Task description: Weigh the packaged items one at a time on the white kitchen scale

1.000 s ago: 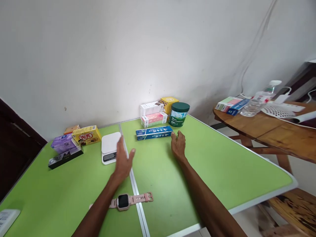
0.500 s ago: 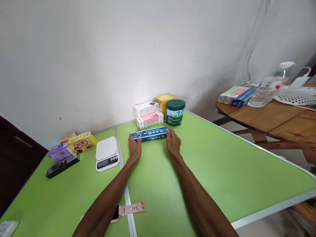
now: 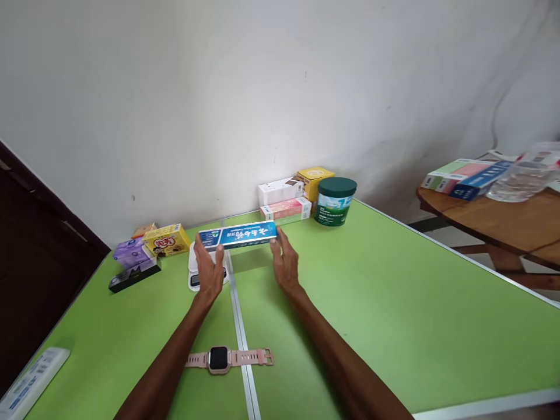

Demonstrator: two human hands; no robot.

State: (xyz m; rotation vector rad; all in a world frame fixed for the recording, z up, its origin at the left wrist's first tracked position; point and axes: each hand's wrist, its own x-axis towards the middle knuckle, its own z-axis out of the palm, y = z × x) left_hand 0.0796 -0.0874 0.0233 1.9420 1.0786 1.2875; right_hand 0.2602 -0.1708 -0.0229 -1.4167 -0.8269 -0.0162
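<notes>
A long blue toothpaste box is held level above the green table, one hand at each end. My left hand grips its left end, thumb in front. At the right end, my right hand closes on it with thumb and fingers. Behind my left hand lies a white kitchen scale, partly covered by the hand and the box. Past the box's right end are a pink and green box, a white box, a yellow box and a green lidded tub.
At the left sit a yellow snack box, a purple pack and a black box. A pink-strapped smartwatch lies near the front. A wooden side table at right bears boxes and a plastic bottle.
Both hands have lifted the toothpaste box off the table and carried it left, toward the scale. The view has turned left, bringing the whole watch face into sight.
</notes>
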